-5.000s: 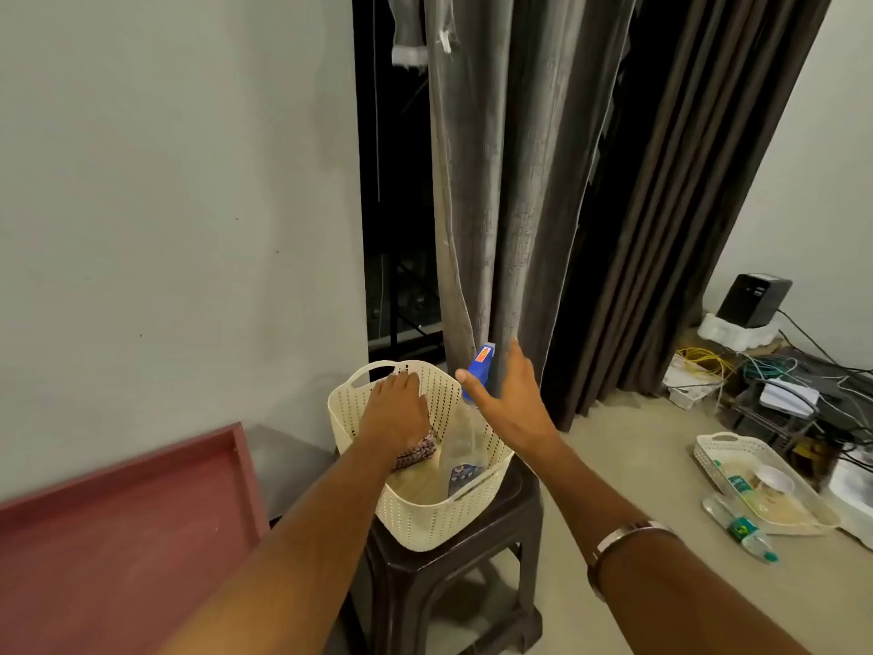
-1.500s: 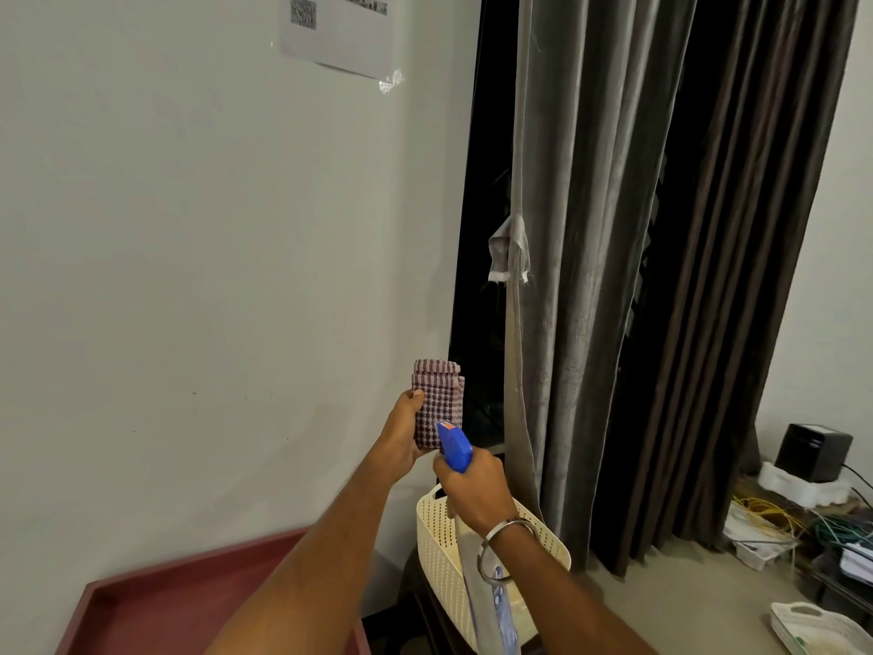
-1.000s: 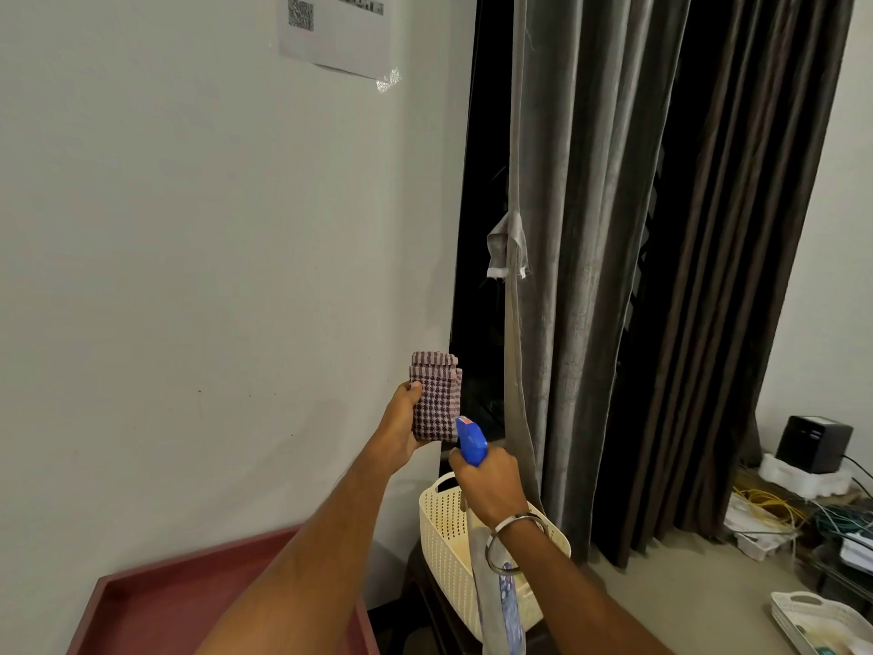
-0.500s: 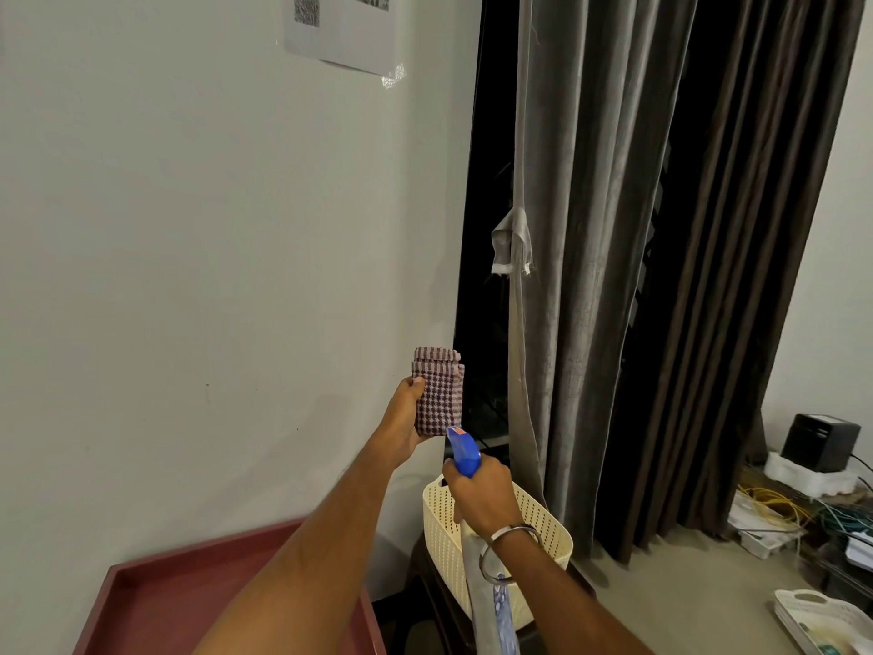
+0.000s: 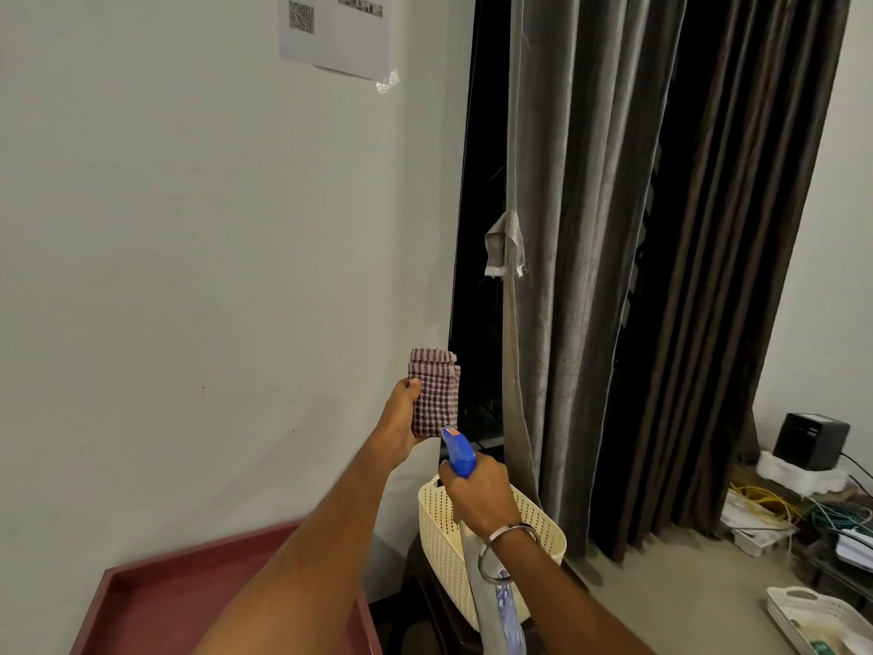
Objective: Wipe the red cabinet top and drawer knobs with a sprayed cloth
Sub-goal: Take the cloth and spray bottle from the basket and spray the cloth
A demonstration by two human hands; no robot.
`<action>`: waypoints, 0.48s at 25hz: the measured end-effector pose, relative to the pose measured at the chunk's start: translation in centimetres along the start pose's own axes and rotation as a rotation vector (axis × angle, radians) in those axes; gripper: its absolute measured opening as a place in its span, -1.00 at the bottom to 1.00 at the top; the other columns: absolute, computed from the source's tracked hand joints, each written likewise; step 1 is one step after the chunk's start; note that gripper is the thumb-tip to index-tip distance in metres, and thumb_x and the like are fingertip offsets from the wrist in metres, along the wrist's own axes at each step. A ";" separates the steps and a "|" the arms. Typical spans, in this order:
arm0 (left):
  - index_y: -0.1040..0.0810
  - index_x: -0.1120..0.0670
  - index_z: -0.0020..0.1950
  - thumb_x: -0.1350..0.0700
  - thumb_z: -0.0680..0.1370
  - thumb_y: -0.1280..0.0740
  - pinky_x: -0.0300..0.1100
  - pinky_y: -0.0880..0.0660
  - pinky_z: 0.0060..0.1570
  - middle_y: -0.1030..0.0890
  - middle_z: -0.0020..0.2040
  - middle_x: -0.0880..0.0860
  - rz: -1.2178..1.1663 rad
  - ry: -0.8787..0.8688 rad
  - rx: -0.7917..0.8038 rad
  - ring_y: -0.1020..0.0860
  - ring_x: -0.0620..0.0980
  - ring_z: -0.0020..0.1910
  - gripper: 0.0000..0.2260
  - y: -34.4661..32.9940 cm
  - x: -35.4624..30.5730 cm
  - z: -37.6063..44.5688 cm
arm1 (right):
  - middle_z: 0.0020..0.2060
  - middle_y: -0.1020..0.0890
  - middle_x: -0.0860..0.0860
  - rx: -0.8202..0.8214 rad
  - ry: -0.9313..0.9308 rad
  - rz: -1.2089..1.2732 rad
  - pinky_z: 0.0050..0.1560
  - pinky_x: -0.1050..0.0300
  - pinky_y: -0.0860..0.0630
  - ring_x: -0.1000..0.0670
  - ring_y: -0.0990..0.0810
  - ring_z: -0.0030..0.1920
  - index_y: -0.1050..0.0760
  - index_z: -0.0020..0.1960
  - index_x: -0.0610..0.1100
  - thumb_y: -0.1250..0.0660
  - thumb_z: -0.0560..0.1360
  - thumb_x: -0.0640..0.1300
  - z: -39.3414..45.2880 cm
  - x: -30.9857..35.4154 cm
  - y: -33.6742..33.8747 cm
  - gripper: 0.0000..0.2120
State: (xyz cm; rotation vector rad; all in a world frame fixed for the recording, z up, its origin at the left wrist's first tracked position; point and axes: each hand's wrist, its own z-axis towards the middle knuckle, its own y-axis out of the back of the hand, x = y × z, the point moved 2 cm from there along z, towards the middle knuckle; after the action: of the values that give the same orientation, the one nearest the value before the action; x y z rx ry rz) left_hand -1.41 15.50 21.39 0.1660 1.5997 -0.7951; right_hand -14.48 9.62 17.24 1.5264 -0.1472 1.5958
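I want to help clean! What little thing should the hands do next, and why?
Probably squeeze the trigger. The right hand grips the spray bottle, its blue nozzle close to the folded checked cloth that the left hand holds upright. The red cabinet top waits below, untouched.

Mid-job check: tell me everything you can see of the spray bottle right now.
The spray bottle has a blue trigger head with a small orange-and-white label near the nozzle, and a clear, plastic-looking body with a blue printed label low down. The right hand grips its neck, holding it in the air in front of the cream basket. The nozzle points up and forward at the folded checked cloth, which the left hand holds just beyond. The bottle's base is out of frame.
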 end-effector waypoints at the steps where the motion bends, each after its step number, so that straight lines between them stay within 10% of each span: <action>1: -0.34 0.09 0.37 0.03 0.67 -0.04 0.02 -0.56 -0.06 -0.55 0.10 0.11 0.003 -0.002 -0.002 -0.56 0.07 -0.01 -0.69 0.0 0.1 -0.1 | -0.36 -0.49 -0.03 -0.002 0.006 0.027 -0.36 0.31 -0.40 0.06 -0.46 -0.40 -0.45 -0.10 -0.13 -0.33 0.49 -0.08 0.0 0.4 0.1 -0.88; 12: -0.36 0.10 0.39 0.01 0.67 -0.04 -0.01 -0.56 -0.02 -0.57 0.12 0.11 0.171 -0.019 -0.033 -0.57 0.03 -0.03 -0.65 0.0 0.7 0.0 | -0.29 -0.51 -0.11 -0.044 0.028 0.147 -0.29 0.27 -0.48 -0.03 -0.53 -0.31 -0.43 -0.05 -0.13 -0.32 0.50 -0.10 0.4 3.4 0.7 -0.88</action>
State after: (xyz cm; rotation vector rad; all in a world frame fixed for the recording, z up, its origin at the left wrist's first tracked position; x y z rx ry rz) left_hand -1.58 15.27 20.71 0.2673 1.5569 -0.6356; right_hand -14.02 10.69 20.57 1.4876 -0.2833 1.7168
